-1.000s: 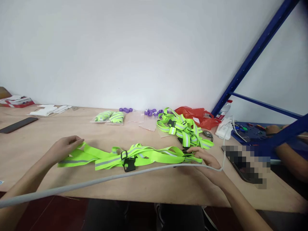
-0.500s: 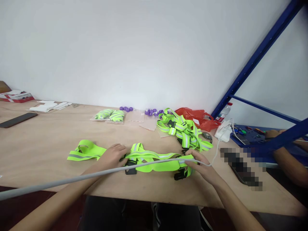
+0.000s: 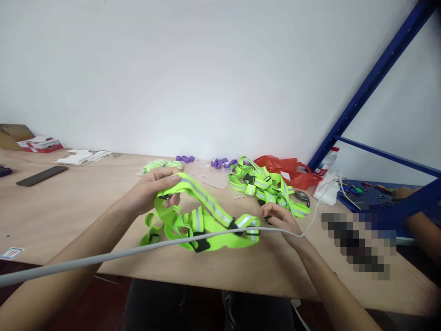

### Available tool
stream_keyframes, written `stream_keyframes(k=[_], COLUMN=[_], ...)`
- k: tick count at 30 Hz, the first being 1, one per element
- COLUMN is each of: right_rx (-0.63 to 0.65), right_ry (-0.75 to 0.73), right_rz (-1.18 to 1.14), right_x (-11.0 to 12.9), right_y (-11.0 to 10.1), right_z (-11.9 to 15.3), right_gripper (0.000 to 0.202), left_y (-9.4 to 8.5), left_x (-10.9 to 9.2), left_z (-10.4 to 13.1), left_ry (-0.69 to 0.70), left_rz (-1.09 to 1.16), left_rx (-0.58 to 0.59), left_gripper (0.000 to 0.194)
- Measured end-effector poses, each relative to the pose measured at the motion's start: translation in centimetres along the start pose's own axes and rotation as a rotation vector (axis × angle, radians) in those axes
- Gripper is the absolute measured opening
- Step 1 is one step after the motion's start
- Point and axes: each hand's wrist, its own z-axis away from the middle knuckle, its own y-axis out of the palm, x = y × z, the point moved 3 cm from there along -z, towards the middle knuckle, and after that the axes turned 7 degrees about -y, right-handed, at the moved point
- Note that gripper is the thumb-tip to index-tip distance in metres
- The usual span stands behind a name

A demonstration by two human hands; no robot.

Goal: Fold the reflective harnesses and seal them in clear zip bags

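Note:
My left hand (image 3: 161, 186) is closed around a lime-yellow band of a reflective strap harness (image 3: 217, 211), raising that loop above the table. A silver stripe runs along the band. Black buckles and sliders hang on the harness, and its lower part droops at the tabletop. My right hand (image 3: 280, 218) is to the right of the harness, apart from it, with curled fingers. A small dark piece shows at its fingertips, too little to name. Just beyond that hand lies a tangled pile of similar reflective straps (image 3: 265, 184). A pale cable (image 3: 144, 247) crosses in front of the harness.
Bagged straps (image 3: 161, 164), purple rings (image 3: 223, 162) and clear bags (image 3: 215, 181) lie along the wall. Behind the pile are a red plastic bag (image 3: 289, 170), a bottle (image 3: 327, 161) and a white power strip (image 3: 327, 189). Another person's arm shows by the blue rack (image 3: 375, 87).
My left hand has risen, lifting a loop of the harness off the table. My right hand has let go of the harness's right end. The view has turned slightly left.

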Motion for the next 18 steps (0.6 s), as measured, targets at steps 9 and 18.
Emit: stream_keyframes(k=[9,18], right_rx=[-0.094,0.444], right_ry=[-0.289,-0.170], right_rz=[0.250,0.293], right_x=[5.5,3.8], right_y=[5.8,10.3], right_z=[1.7,-1.0], right_gripper=[0.009,0.062], left_y=[3.5,4.6], left_x=[-3.1,-4.2], left_z=[-1.0,-0.5], left_ry=[0.222,0.241], left_rz=[0.330,0.187], left_rx=[0.032,0.040], left_gripper=[0.026,0.029])
